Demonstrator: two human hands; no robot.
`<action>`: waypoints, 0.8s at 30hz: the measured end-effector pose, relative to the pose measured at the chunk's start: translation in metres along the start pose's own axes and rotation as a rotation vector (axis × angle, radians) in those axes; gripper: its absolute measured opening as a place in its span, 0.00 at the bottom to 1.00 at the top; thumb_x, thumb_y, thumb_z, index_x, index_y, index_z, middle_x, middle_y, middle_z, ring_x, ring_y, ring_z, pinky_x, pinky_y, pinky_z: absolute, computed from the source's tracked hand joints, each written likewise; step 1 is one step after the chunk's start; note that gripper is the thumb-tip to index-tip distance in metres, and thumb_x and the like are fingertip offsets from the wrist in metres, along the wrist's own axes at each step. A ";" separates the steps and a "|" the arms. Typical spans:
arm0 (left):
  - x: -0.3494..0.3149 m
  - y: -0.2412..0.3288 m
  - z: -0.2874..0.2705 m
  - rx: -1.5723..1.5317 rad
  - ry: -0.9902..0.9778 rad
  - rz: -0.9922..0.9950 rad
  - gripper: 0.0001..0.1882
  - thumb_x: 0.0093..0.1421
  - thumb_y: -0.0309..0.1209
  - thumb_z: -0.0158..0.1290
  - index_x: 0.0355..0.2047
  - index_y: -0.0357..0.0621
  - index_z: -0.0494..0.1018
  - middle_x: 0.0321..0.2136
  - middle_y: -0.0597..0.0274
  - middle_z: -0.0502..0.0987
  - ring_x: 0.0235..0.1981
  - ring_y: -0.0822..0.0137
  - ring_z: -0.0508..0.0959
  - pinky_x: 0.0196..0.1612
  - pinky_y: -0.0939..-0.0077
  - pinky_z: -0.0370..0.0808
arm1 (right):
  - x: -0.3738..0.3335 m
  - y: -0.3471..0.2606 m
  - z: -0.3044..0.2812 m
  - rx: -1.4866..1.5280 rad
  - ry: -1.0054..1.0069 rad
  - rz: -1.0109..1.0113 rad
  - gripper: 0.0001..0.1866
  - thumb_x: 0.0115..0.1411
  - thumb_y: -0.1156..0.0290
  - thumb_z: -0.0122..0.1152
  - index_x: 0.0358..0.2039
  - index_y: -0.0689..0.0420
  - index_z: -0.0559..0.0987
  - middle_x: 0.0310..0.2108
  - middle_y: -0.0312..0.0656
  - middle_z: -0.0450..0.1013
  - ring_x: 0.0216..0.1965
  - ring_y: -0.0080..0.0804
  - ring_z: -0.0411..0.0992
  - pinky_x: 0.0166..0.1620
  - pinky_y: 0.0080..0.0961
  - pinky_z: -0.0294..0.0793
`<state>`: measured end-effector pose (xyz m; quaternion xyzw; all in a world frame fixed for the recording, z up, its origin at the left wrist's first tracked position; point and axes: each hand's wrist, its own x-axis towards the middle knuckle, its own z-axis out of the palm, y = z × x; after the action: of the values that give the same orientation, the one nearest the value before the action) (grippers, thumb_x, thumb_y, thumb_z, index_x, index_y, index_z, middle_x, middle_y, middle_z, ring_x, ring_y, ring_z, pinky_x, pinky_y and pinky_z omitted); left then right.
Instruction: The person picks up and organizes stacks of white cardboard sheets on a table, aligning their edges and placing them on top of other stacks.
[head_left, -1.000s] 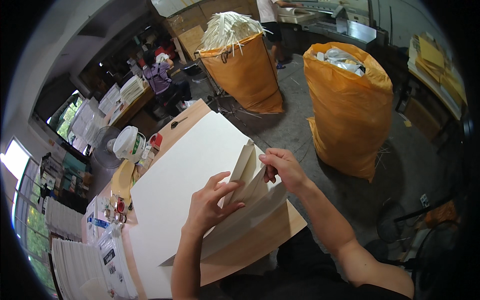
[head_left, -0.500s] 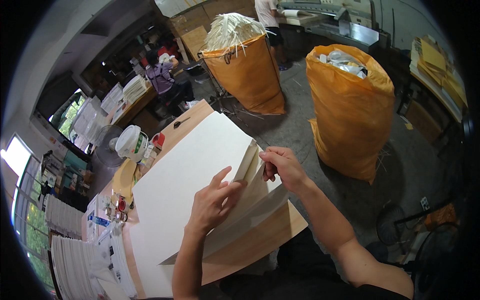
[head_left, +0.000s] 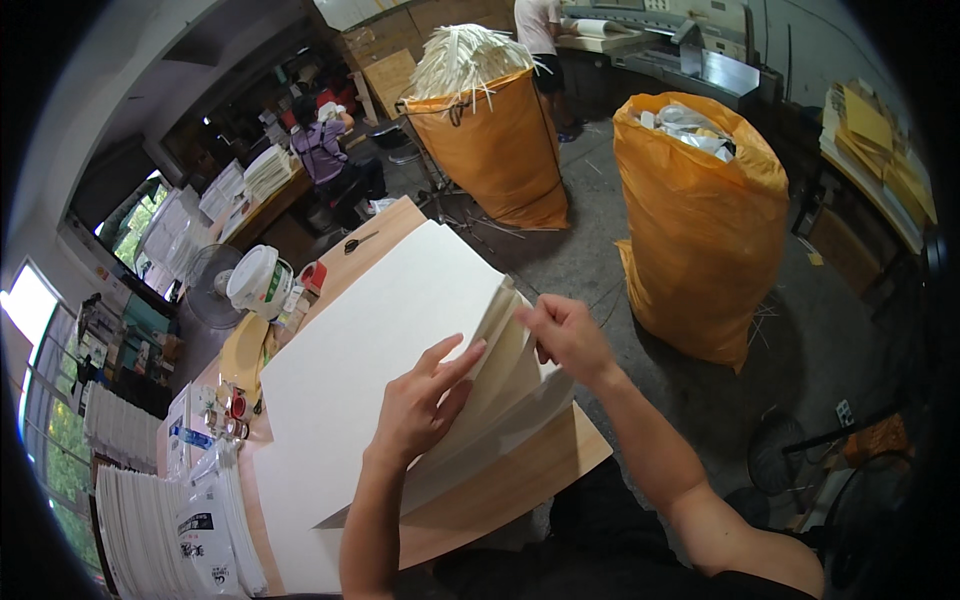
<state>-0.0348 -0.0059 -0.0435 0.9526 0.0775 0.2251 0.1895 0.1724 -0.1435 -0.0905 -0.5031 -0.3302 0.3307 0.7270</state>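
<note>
A stack of large white paper sheets [head_left: 370,350] lies on the wooden table, its near-right edge fanned up into several bent layers. My left hand [head_left: 420,405] rests on the raised edge with fingers stretched out and spread. At the right-hand corner, my right hand [head_left: 568,340] is closed, thumb and forefinger pinching the edge of the sheets. How many sheets lie between those fingertips cannot be made out. Below the lifted layers, the lower part of the stack stays on the bare wooden tabletop [head_left: 520,490].
Beyond the table stand two large orange sacks, one [head_left: 490,150] heaped with paper strips, another [head_left: 700,240] holding plastic scraps. Scissors [head_left: 360,241], a white bucket [head_left: 262,282] and tape rolls [head_left: 238,405] sit along the far-left side. Paper piles [head_left: 150,530] stand at lower left. Two people work farther back.
The fanned layers at the corner have spread wider apart. My right hand has shifted slightly right and down, and my left hand slightly left along the edge.
</note>
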 end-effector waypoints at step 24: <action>-0.001 0.017 0.013 0.342 -0.115 0.256 0.33 0.51 0.35 0.72 0.59 0.67 0.78 0.65 0.47 0.71 0.43 0.53 0.83 0.47 0.62 0.82 | -0.046 0.028 -0.007 -1.060 -0.332 -0.564 0.26 0.58 0.55 0.63 0.54 0.53 0.81 0.56 0.50 0.74 0.67 0.52 0.63 0.71 0.49 0.53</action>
<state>-0.0283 -0.0260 -0.0476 0.9842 -0.0181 0.1763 -0.0009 0.1480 -0.1767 -0.1256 -0.6309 -0.6781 -0.0091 0.3768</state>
